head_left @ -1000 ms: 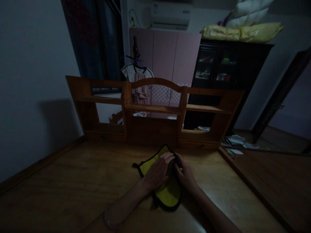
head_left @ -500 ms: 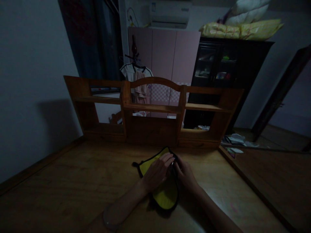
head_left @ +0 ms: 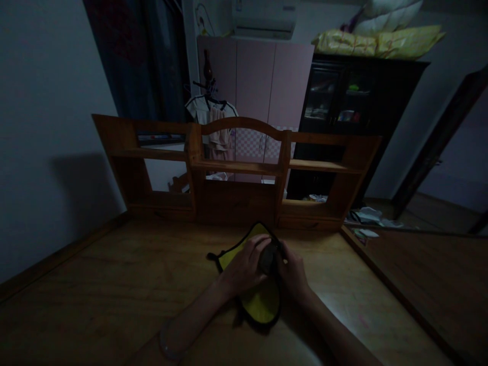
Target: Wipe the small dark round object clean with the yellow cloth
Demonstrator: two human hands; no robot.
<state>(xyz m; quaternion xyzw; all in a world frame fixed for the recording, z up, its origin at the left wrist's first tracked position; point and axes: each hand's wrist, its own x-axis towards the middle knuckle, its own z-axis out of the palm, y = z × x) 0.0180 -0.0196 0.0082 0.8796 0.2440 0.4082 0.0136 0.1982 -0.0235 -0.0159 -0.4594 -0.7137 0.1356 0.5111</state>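
A yellow cloth (head_left: 263,305) with a black edge and a loop at its left corner lies spread on the wooden bed board. Above its middle, a small dark grey rounded object (head_left: 268,258) shows between my hands; the dim light hides its kind. My left hand (head_left: 247,264) is closed round that object from the left, with fingers curled over its top. From the right, my right hand (head_left: 293,269) is closed with bent fingers against the object's side, at a dark fold of the cloth's edge. Its fingertips are partly hidden.
A wooden headboard shelf (head_left: 236,165) stands across the far end of the board. The wall (head_left: 46,152) runs along the left, and a raised wooden rail (head_left: 396,290) borders the right side. Beyond are a pink wardrobe (head_left: 255,86) and a dark cabinet (head_left: 366,101).
My hands have turned the small object, so its dark grey rounded side now faces me where a shiny glint showed before. The left fingers have opened a little around it. The view has shifted slightly.
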